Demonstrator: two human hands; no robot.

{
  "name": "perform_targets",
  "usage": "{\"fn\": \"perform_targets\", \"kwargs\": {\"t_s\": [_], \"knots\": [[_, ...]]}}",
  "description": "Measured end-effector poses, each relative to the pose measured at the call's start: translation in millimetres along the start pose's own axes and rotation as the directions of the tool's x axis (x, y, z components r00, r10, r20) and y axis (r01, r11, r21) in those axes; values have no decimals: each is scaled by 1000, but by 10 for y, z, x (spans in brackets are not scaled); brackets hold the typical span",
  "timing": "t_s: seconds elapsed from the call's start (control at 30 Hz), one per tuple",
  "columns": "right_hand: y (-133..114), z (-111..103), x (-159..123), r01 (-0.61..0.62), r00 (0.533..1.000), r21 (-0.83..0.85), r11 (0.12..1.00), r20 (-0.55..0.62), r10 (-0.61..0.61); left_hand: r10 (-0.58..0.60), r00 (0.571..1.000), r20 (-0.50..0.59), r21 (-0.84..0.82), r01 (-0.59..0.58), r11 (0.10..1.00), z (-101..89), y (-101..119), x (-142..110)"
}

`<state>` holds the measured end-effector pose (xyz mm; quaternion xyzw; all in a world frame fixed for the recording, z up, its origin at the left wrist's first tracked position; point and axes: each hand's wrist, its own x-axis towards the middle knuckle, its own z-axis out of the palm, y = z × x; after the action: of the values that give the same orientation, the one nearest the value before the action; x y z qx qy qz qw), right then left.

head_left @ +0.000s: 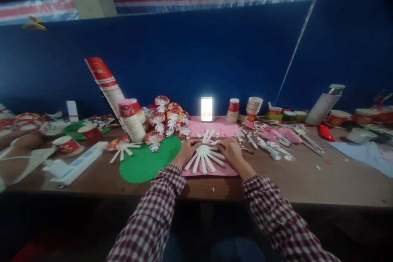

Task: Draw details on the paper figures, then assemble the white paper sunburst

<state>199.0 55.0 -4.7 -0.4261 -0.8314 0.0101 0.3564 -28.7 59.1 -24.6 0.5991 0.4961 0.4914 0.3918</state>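
A white paper cup cut into strips (202,152) lies spread out like a sunburst on a pink sheet (225,170). On its left side my left hand (186,150) pinches a strip between thumb and fingers. Opposite it, my right hand (231,151) grips the strips at the upper right, fingertips closed. Left of my hands is a green sheet (138,166). Along its far edge stand several paper figures (158,122) with red and yellow frills, and another cut cup with a frilled rim (122,144) lies beside them.
A tall leaning cup stack (109,86) stands at the back left, near a white power strip (80,163). Behind my hands is a lit phone (207,109). Paper scraps, pens and a red object (326,133) lie to the right. Another person's hand (29,141) is at far left.
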Motion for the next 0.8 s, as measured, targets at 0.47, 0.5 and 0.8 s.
{"fn": "perform_targets", "kwargs": {"t_s": [0.47,0.5,0.8], "knots": [[-3,6,-6,-7,1000,-4,1000,-8,7,25,1000,-10,43,-24,999,2,50,-29],[-2,8,-6,-7,1000,-4,1000,-8,7,25,1000,-9,45,-24,999,2,54,-30],[3,8,-7,-3,1000,1,1000,-9,3,28,999,-19,67,-26,997,9,85,-45]]}}
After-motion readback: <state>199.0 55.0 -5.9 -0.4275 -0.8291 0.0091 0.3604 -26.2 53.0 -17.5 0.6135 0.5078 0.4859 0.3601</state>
